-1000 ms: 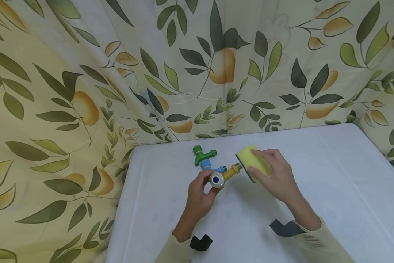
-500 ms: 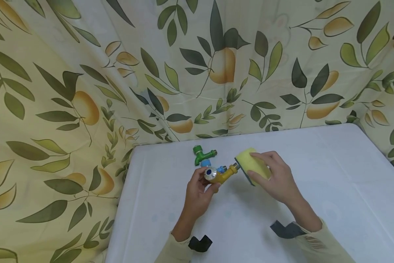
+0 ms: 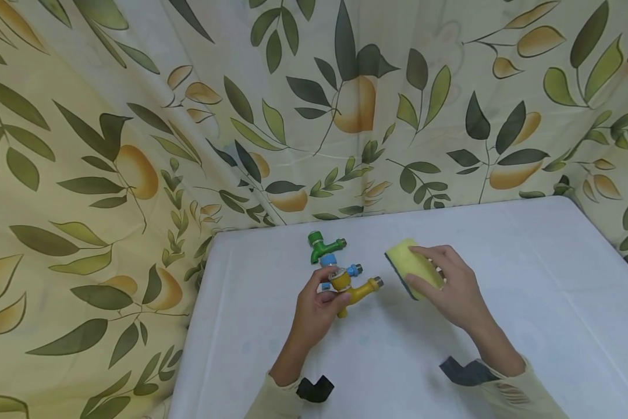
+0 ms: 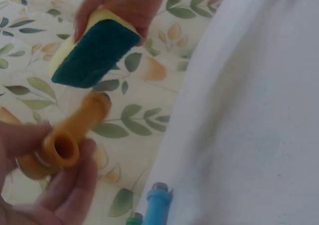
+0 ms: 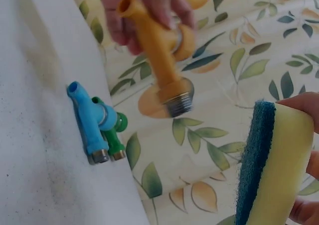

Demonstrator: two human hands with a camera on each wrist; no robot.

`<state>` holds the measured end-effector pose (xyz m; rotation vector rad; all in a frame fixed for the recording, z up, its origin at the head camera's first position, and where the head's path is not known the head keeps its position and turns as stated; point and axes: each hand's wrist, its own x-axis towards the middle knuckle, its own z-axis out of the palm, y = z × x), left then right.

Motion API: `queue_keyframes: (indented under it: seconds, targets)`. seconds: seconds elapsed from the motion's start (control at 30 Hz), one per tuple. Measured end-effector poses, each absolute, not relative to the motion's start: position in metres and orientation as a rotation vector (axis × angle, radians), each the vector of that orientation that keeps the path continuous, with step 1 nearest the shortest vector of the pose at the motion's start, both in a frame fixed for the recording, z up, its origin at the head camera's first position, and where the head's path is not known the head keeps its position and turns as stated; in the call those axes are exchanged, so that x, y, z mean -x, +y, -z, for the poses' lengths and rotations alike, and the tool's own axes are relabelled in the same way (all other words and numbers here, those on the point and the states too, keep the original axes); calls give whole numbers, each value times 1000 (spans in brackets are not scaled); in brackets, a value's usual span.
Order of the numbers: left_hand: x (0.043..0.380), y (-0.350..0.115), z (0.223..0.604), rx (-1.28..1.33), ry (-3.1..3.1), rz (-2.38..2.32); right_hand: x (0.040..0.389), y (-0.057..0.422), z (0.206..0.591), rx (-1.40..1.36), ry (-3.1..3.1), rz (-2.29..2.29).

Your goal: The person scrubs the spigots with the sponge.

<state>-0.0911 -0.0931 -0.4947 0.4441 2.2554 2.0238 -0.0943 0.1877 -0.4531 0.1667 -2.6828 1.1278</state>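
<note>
In the head view my left hand (image 3: 316, 308) grips a yellow tap (image 3: 363, 291) by its knob end, above the table. The tap's threaded metal end points right, and its open spout shows in the left wrist view. My right hand (image 3: 452, 285) pinches a sponge (image 3: 413, 269), yellow foam with a dark green scouring side turned to the tap. A gap lies between the sponge and the threaded end. Behind the left hand lies a blue tap (image 5: 89, 120), partly hidden in the head view. Beside it is a green tap (image 3: 324, 247).
All of this is over a table (image 3: 251, 349) with a white cover. A curtain (image 3: 314, 174) printed with leaves and fruit hangs along its back and left sides. Dark bands (image 3: 315, 389) are at both wrists.
The yellow tap has turned so its knob faces away and its spout shows below. The sponge, close against the threaded end before, has moved right and slightly down, away from it.
</note>
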Motion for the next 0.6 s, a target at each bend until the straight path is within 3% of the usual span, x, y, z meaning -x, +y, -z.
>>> queue_keyframes:
  seconds: [0.27, 0.6]
  targets:
    - [102, -90, 519, -39, 2374, -1812, 91, 192, 456, -176, -2671, -1144]
    - [110, -84, 538, 40, 2497, -1589, 91, 192, 461, -173, -2679, -1137]
